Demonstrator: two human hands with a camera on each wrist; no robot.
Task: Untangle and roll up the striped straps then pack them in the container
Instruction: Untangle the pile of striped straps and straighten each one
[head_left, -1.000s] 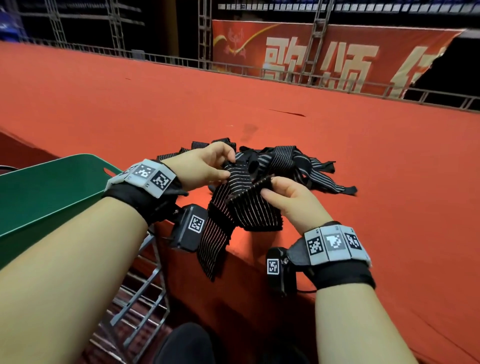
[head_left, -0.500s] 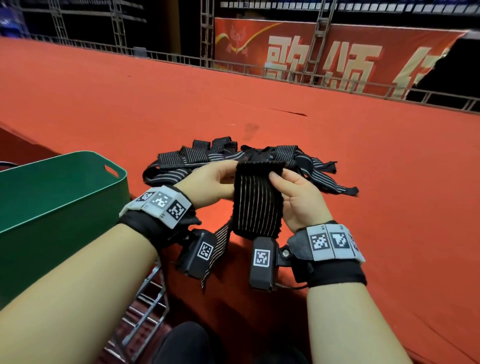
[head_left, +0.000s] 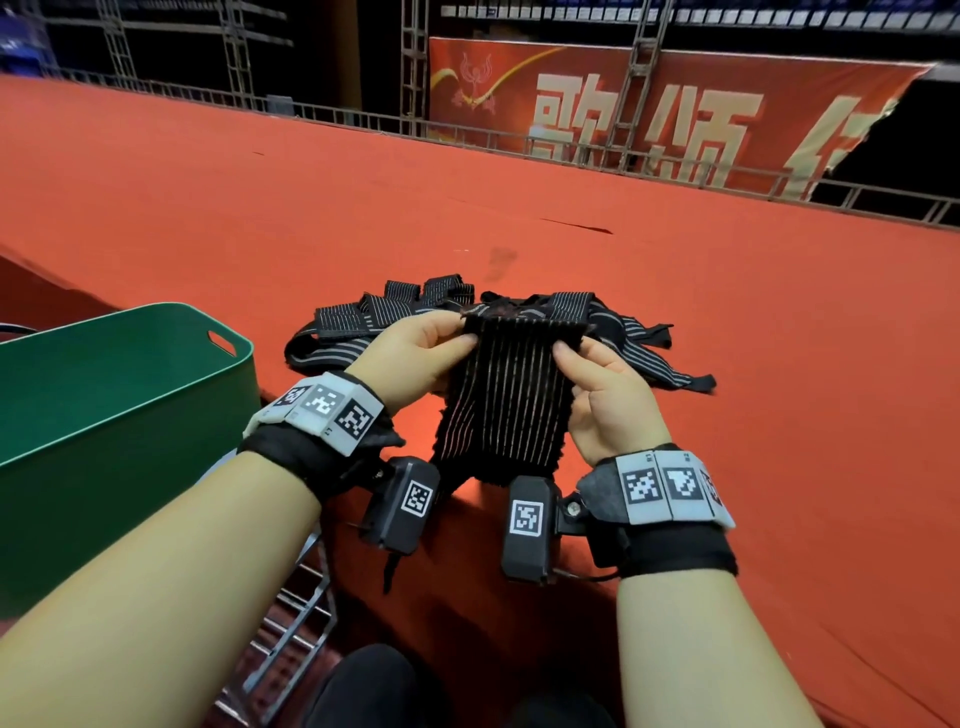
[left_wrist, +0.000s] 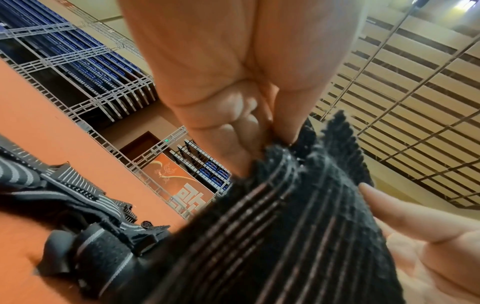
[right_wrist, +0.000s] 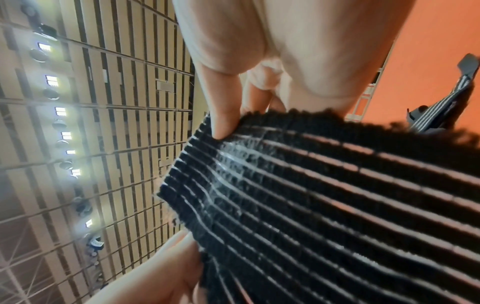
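Observation:
A black strap with thin pale stripes (head_left: 506, 400) hangs flat between my two hands above the near edge of the red surface. My left hand (head_left: 415, 353) pinches its upper left corner, and my right hand (head_left: 597, 384) pinches its upper right corner. In the left wrist view the left hand (left_wrist: 259, 131) nips the strap (left_wrist: 285, 236) at its frayed top edge. In the right wrist view the right thumb (right_wrist: 223, 115) presses on the strap (right_wrist: 324, 195). Behind the held strap lies a tangled pile of striped straps (head_left: 395, 312). The green container (head_left: 104, 395) stands at the left, open.
The red carpeted surface (head_left: 727, 338) stretches far and to the right. A metal frame (head_left: 291, 623) stands below the container. A railing (head_left: 571, 150) and a red banner (head_left: 649, 104) run along the far edge.
The strap was bunched and folded between my hands a second ago; now it is spread flat and wide, held by its two top corners. Both hands have drawn apart a little.

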